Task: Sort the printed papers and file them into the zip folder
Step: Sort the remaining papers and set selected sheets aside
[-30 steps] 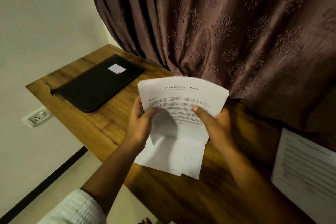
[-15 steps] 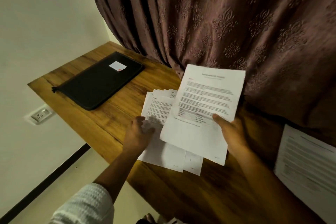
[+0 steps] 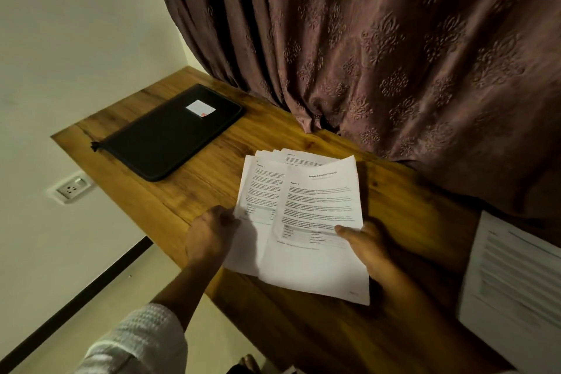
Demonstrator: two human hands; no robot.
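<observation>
Head: left hand (image 3: 209, 234), right hand (image 3: 368, 244) hold one paper stack (image 3: 315, 206); one zip folder (image 3: 164, 143).

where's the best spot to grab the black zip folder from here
Take the zip folder by its long edge nearest the papers, coming from the right. It lies flat and closed on the table, so fingers probably must slide under that thin edge.

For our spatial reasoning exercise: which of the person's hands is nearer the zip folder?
Left. The left hand grips the paper stack, right of the zip folder and closer to the person; the right hand pinches the top sheet farther right.
</observation>
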